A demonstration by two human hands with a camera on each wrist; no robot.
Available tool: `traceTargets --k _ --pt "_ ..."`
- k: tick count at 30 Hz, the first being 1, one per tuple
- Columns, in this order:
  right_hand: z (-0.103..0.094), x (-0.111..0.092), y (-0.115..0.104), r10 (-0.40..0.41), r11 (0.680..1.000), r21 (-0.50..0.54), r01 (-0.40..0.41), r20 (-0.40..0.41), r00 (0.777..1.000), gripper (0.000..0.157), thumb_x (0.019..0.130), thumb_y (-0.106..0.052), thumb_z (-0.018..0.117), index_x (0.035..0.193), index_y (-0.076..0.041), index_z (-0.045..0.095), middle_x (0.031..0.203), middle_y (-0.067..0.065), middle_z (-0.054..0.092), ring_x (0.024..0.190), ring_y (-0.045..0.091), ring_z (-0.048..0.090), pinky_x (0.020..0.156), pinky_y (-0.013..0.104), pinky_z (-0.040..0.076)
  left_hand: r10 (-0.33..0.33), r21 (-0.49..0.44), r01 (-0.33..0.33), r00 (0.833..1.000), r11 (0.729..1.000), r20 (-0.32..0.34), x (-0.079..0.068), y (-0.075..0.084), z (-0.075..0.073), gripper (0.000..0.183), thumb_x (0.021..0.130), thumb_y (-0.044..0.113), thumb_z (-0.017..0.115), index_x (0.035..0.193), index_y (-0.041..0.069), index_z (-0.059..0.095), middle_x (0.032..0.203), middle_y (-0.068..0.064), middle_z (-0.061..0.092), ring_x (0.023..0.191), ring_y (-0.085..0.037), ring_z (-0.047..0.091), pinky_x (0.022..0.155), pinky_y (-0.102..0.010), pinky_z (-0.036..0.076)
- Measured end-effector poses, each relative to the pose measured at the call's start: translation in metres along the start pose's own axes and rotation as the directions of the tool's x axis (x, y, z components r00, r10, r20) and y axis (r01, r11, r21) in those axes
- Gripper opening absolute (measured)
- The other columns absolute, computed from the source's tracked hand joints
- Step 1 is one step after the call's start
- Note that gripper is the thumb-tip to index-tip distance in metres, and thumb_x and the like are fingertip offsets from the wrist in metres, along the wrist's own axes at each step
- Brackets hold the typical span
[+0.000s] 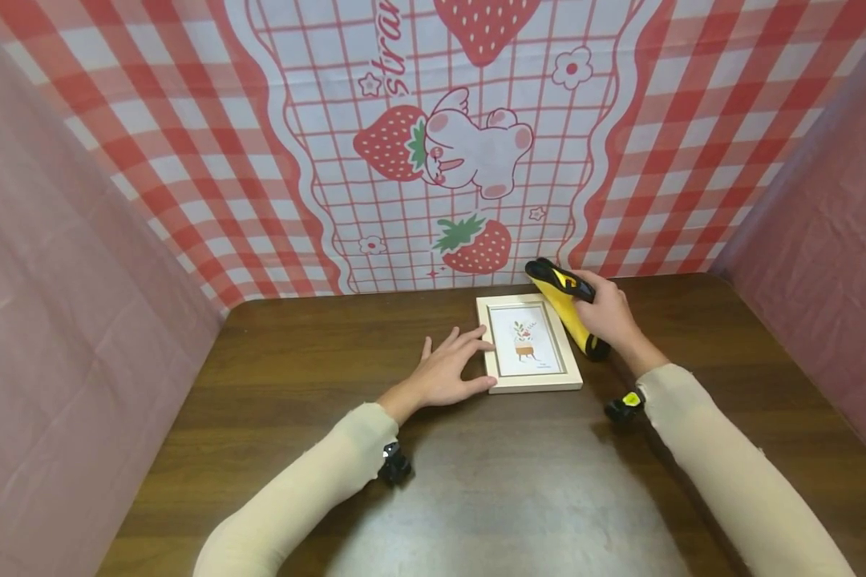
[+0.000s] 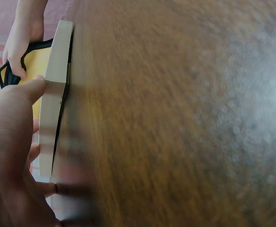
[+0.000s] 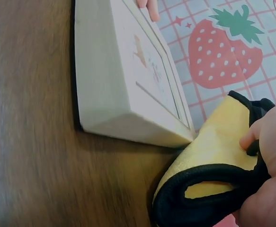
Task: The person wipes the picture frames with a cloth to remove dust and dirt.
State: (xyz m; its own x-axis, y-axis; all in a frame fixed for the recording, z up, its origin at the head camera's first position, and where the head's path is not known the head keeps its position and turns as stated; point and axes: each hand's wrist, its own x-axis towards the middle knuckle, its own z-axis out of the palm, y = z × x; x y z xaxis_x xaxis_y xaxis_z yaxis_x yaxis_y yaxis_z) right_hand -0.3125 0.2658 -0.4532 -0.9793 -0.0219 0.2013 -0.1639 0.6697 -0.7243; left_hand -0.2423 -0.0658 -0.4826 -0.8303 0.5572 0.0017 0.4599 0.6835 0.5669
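A cream picture frame (image 1: 536, 385) with a potted-plant print lies face up on the wooden table. My left hand (image 1: 449, 370) is spread along its left side, fingertips and thumb touching the border. In the left wrist view the thumb (image 2: 32, 89) presses at a corner of the frame (image 2: 57, 61). My right hand (image 1: 609, 312) grips the black handle of a yellow cloth duster (image 1: 564, 308) with black trim. That duster stands tilted along the right side of the frame. In the right wrist view the soft yellow duster (image 3: 218, 142) meets the frame's edge (image 3: 147, 130).
A red-and-white strawberry cloth (image 1: 404, 224) hangs behind the table (image 1: 317, 353), close beyond the frame. Pink cloth walls (image 1: 79, 280) rise at both sides. Black wrist devices (image 1: 395, 465) sit below both sleeves.
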Motion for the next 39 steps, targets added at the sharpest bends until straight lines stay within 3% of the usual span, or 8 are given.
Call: traceTargets --k 6,9,12,14,16,24,29,39 --pt "0.022 0.032 0.063 0.058 0.998 -0.008 -0.058 -0.001 0.998 0.055 0.101 -0.018 0.070 0.156 -0.014 0.066 0.145 0.030 0.071 0.113 0.038 0.063 0.096 0.047 0.052 -0.006 -0.008 0.006 1.000 1.000 -0.001 0.003 -0.003 0.003 0.062 0.105 0.059 0.069 0.160 0.032 0.058 0.189 0.008 0.029 0.177 -0.048 0.020 0.133 -0.089 0.002" --pt "0.017 0.020 0.041 0.092 0.994 0.049 -0.094 0.036 0.995 0.053 0.104 -0.015 0.068 0.156 -0.006 0.063 0.147 0.033 0.068 0.118 0.040 0.062 0.101 0.048 0.051 -0.011 -0.001 0.011 1.000 1.000 -0.012 0.009 -0.013 0.011 0.062 0.105 0.061 0.070 0.160 0.034 0.058 0.189 0.011 0.028 0.177 -0.045 0.020 0.133 -0.089 0.001" --pt "0.006 0.000 0.003 0.117 0.988 0.094 -0.124 0.078 0.990 0.054 0.106 -0.008 0.063 0.158 0.004 0.056 0.152 0.038 0.063 0.124 0.046 0.060 0.110 0.055 0.049 -0.019 0.008 0.019 1.000 1.000 -0.002 0.005 -0.007 0.007 0.062 0.106 0.059 0.069 0.161 0.033 0.057 0.189 0.009 0.028 0.178 -0.044 0.019 0.134 -0.088 0.002" --pt "0.005 -0.004 -0.005 0.116 0.988 0.090 -0.123 0.079 0.990 0.054 0.107 -0.007 0.062 0.159 0.005 0.055 0.152 0.038 0.063 0.124 0.046 0.060 0.110 0.054 0.049 -0.025 0.018 0.024 1.000 1.000 0.011 0.001 0.000 0.001 0.062 0.107 0.057 0.068 0.162 0.031 0.056 0.190 0.007 0.028 0.178 -0.045 0.019 0.135 -0.087 0.002" --pt "0.005 -0.004 -0.006 0.120 0.987 0.093 -0.128 0.089 0.989 0.054 0.108 -0.007 0.061 0.159 0.005 0.054 0.153 0.038 0.062 0.125 0.046 0.060 0.113 0.058 0.048 -0.024 0.013 0.024 1.000 1.000 0.020 -0.003 0.007 -0.004 0.062 0.107 0.055 0.068 0.162 0.028 0.056 0.190 0.004 0.028 0.177 -0.047 0.018 0.135 -0.087 0.002" --pt "0.005 -0.004 -0.008 0.135 0.986 0.086 -0.145 0.117 0.984 0.056 0.109 -0.007 0.059 0.163 0.005 0.050 0.156 0.038 0.059 0.127 0.047 0.057 0.115 0.061 0.047 -0.010 -0.001 0.010 1.000 1.000 0.000 0.003 -0.006 0.004 0.064 0.105 0.061 0.069 0.160 0.032 0.057 0.189 0.007 0.029 0.177 -0.048 0.020 0.134 -0.089 0.003" --pt "0.006 -0.007 -0.009 0.135 0.986 0.082 -0.144 0.105 0.985 0.055 0.109 -0.007 0.059 0.162 0.004 0.051 0.155 0.038 0.059 0.128 0.046 0.057 0.114 0.059 0.047 -0.014 0.008 0.014 1.000 1.000 0.011 -0.002 0.004 -0.003 0.063 0.107 0.058 0.067 0.162 0.029 0.056 0.190 0.004 0.027 0.177 -0.048 0.019 0.134 -0.088 0.002" --pt "0.004 -0.019 -0.007 0.122 0.980 0.144 -0.136 0.102 0.987 0.054 0.109 -0.003 0.058 0.162 0.006 0.050 0.157 0.038 0.058 0.130 0.048 0.056 0.120 0.063 0.046 -0.019 0.031 0.019 1.000 0.999 0.004 -0.002 0.007 -0.004 0.062 0.108 0.057 0.067 0.162 0.030 0.056 0.190 0.005 0.028 0.177 -0.047 0.020 0.134 -0.088 0.005"
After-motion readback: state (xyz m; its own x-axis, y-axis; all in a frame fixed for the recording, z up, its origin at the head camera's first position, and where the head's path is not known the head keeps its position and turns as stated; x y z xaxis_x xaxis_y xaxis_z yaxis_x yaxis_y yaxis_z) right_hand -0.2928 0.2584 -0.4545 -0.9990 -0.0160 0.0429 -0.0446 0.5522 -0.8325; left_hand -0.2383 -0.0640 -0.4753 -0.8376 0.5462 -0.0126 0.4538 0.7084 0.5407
